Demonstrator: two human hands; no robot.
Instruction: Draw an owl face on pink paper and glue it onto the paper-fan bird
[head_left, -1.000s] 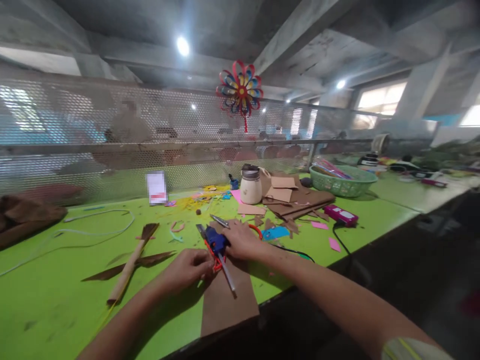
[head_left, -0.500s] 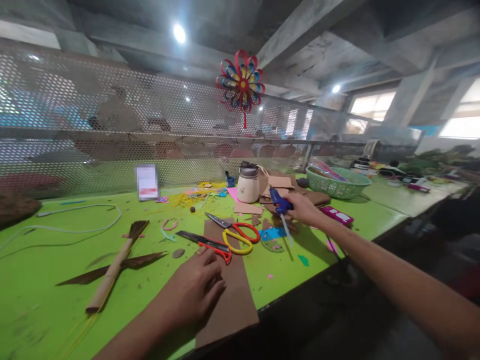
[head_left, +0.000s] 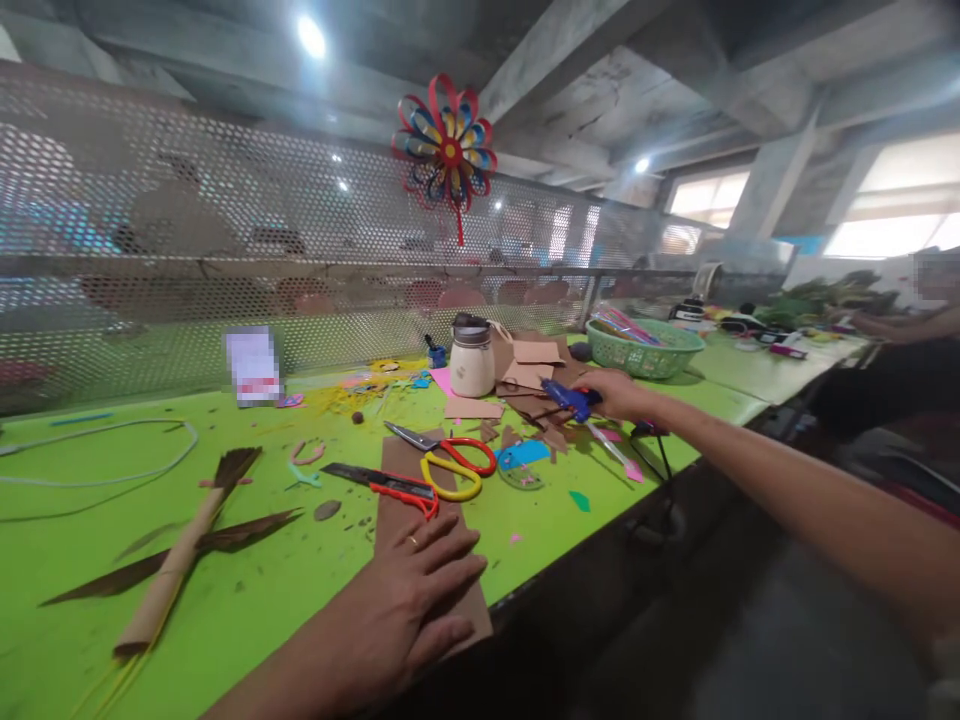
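My left hand (head_left: 424, 590) lies palm down on a strip of brown cardboard (head_left: 409, 470), fingers stretched out. Just beyond its fingertips rest a utility knife (head_left: 397, 487) with a red handle and scissors (head_left: 450, 468) with red and yellow grips. Over on the right, my right hand (head_left: 621, 393) is closed around the handle of a blue glue gun (head_left: 568, 399). A pale glue stick (head_left: 611, 445) appears to extend from it toward the table edge. Left of my left hand lies a brown paper roll (head_left: 176, 570) with a frayed top and leaf-like pieces.
A cream jar (head_left: 472, 365) with a dark lid stands at the back beside brown cardboard scraps (head_left: 536, 365). A green basket (head_left: 649, 350) sits farther right. A white cable (head_left: 187, 455) curls at left. A perforated metal screen (head_left: 315, 290) borders the table. Another person (head_left: 900, 340) is at far right.
The view has turned to the right. My left hand's curled fingers have spread out flat on the cardboard. My right hand still holds the glue gun, now tilted differently.
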